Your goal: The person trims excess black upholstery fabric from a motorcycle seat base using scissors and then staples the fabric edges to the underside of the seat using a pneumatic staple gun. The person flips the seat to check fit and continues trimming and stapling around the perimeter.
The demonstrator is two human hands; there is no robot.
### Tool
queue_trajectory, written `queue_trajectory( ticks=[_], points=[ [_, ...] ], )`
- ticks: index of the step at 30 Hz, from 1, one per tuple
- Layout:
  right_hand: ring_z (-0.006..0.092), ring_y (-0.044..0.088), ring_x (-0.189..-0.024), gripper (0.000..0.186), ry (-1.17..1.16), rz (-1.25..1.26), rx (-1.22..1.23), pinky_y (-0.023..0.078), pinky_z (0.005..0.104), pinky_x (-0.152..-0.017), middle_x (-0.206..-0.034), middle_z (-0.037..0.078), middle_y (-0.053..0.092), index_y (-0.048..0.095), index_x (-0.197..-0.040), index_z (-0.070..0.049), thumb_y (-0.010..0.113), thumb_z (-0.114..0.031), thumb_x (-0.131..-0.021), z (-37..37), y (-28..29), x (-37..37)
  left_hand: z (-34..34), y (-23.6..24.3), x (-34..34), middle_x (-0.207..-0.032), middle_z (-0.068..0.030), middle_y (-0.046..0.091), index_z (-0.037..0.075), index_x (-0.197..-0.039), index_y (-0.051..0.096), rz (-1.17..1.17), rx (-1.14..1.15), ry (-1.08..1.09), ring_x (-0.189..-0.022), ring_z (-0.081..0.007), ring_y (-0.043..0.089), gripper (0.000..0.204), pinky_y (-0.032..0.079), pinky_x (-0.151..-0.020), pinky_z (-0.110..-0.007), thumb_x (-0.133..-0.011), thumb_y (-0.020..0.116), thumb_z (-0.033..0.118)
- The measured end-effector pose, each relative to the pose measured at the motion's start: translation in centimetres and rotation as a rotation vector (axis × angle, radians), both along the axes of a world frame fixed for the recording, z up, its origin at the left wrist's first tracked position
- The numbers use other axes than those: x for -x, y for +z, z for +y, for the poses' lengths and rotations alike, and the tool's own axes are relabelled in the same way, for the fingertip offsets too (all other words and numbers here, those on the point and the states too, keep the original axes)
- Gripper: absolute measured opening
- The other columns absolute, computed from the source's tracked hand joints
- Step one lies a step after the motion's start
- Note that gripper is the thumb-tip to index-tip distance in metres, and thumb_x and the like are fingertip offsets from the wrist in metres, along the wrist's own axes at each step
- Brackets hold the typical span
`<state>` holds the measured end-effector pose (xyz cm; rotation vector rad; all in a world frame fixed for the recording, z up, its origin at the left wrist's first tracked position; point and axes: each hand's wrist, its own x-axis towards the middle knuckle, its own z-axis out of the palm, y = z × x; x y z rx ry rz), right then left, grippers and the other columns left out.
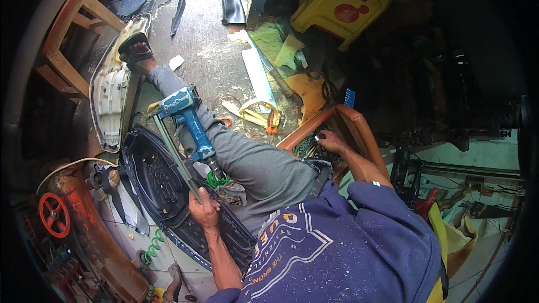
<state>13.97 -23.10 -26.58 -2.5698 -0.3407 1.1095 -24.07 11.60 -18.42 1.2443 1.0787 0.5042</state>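
Observation:
My left hand is closed round the end of the long metal magazine of a blue air staple gun. The gun lies across my grey-trousered leg, with a coiled green air hose at its handle. Beneath it, a black plastic motorcycle seat base rests upside down by my leg. My right hand reaches into a brown-rimmed box at my right side. Between its pinched fingers is a small silvery piece, too small to name. Loose greenish bits lie in the box below it.
A pale seat pan and a wooden stool frame stand at the left. An orange tank with a red handwheel is lower left. Foam scraps, black material strips and a hammer lie ahead. A yellow plastic stool sits far right.

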Motion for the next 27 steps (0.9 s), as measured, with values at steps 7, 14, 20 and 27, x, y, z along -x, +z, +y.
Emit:
queue_trajectory(
  ticks=[7, 14, 20, 27],
  points=[
    [0.0450, 0.073, -0.105, 0.034, -0.002, -0.251, 0.236, 0.058, 0.0554, -0.089, -0.103, 0.029, 0.074, 0.075, -0.105, -0.003, 0.071, -0.025, -0.079, 2.6, -7.9, 3.1, 0.1, 0.4, 0.0, -0.059, -0.0005, 0.050, 0.002, -0.096, 0.057, 0.009, -0.026, 0.037, -0.046, -0.0096, 0.053, 0.046, 0.043, -0.043, -0.026, -0.108, 0.063, 0.047],
    [0.0455, 0.073, -0.105, 0.036, 0.253, -0.253, 0.212, 0.056, 0.0561, -0.086, -0.103, 0.027, 0.075, 0.073, -0.100, -0.003, 0.067, -0.039, -0.094, 3.1, -1.3, 3.7, 0.9, 4.6, -1.0, -0.062, -0.0029, 0.060, 0.001, -0.091, 0.065, 0.192, -0.254, 0.056, -0.057, -0.0125, 0.055, 0.037, 0.044, -0.054, -0.033, -0.098, 0.079, 0.035],
    [0.0377, 0.075, -0.090, 0.044, 0.300, -0.136, -0.096, 0.056, 0.0491, -0.079, -0.094, 0.021, 0.075, 0.071, -0.099, 0.000, 0.061, -0.042, -0.103, 14.1, 17.9, 5.6, 0.8, 9.0, -2.8, -0.069, -0.0131, 0.064, 0.003, -0.093, 0.064, 0.349, -0.702, -0.074, -0.059, -0.0281, 0.067, 0.030, 0.049, -0.057, -0.041, -0.091, 0.085, 0.025],
    [0.0094, 0.050, -0.047, 0.042, 0.291, 0.214, -0.431, 0.041, 0.0304, -0.046, -0.055, 0.001, 0.056, 0.072, -0.074, -0.004, 0.069, -0.039, -0.096, 27.1, 29.5, 5.5, 1.3, 9.6, -2.9, -0.069, -0.0130, 0.060, 0.006, -0.086, 0.061, 0.306, -0.987, -0.191, -0.059, -0.0341, 0.064, 0.024, 0.049, -0.055, -0.044, -0.083, 0.083, 0.015]
  ],
)
